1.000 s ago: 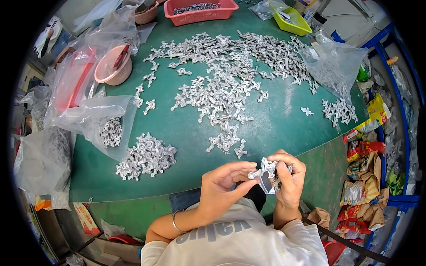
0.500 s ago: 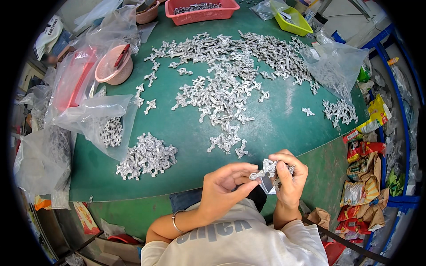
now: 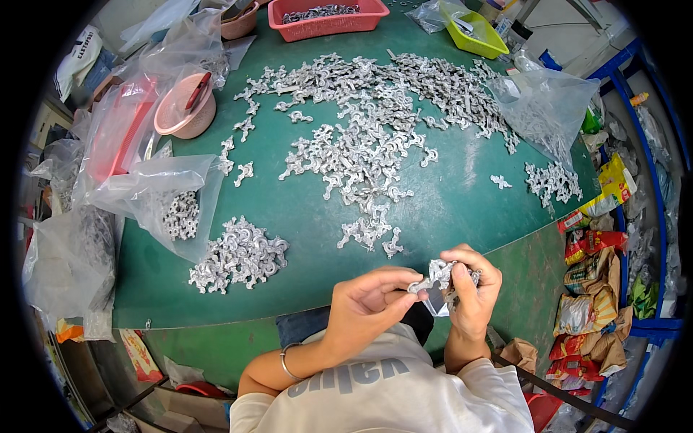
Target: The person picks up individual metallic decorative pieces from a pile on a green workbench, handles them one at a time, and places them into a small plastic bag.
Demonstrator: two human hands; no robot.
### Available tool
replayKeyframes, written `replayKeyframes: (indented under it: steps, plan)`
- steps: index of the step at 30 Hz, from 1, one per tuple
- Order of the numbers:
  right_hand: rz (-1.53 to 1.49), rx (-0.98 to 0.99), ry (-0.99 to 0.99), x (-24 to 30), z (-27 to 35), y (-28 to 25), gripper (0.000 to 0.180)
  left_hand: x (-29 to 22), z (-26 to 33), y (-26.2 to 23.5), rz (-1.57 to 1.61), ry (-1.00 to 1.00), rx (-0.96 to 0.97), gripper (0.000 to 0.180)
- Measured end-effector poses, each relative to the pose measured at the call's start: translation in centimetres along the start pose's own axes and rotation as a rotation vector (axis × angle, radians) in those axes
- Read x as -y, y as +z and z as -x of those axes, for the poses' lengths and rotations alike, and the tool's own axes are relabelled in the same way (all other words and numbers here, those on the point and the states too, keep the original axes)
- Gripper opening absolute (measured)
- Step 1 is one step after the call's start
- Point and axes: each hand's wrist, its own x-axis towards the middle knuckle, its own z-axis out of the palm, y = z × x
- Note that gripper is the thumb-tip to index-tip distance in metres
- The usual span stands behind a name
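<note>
The green desk (image 3: 462,209) spreads before me, covered across its middle by a wide scatter of silvery metal castings (image 3: 368,137). A smaller heap of castings (image 3: 238,256) lies to my left, beside a clear plastic bag (image 3: 155,191). Over the desk's near edge, my left hand (image 3: 368,307) and right hand (image 3: 473,292) meet, fingers closed together on one metal casting (image 3: 437,276).

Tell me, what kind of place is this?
Probably a small workshop where metal parts get sorted by hand. Heaps of little silver metal pieces cover a green table, with clear plastic bags and a red basket of more pieces around.
</note>
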Motion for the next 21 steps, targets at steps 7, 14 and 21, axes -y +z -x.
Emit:
replayKeyframes:
  steps: [7,14,21]
  plan:
    - [-0.053,-0.018,0.048,-0.15,0.15,-0.08,0.014,-0.13,0.0,-0.02,-0.009,-0.028,0.007,0.026]
    - [-0.074,-0.022,0.029,-0.43,0.21,-0.13,0.014,-0.28,0.02,0.19,0.001,-0.062,-0.012,0.025]
    - [-0.101,-0.021,0.03,-0.5,0.23,-0.04,0.013,-0.25,0.1,0.21,-0.006,-0.068,-0.025,0.023]
